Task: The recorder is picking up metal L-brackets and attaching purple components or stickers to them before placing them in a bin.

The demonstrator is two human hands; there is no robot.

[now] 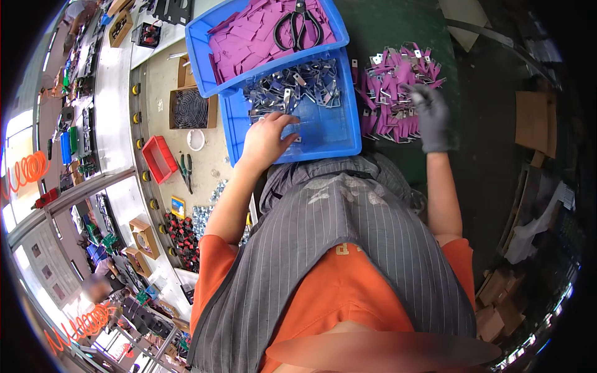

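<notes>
My left hand (268, 140), bare, reaches over the blue bin (230, 127) with its fingers curved and a gap between thumb and forefinger. Just beyond its fingertips lies a heap of small bent metal brackets (298, 87), and a loose one shows near the thumb. My right hand (430, 118), in a grey glove, is at the right edge of a pile of metal pieces in purple sleeves (392, 93). Its fingers are drawn together at the pile; what they hold, if anything, is hidden.
A second blue bin (202, 46) holds flat purple sleeves, with black-handled scissors (298, 31) on top. On the left bench are a red tray (160, 159), pliers (186, 173) and a cardboard box with a dark coil (191, 109). The sleeved pile rests on a dark green surface (398, 25).
</notes>
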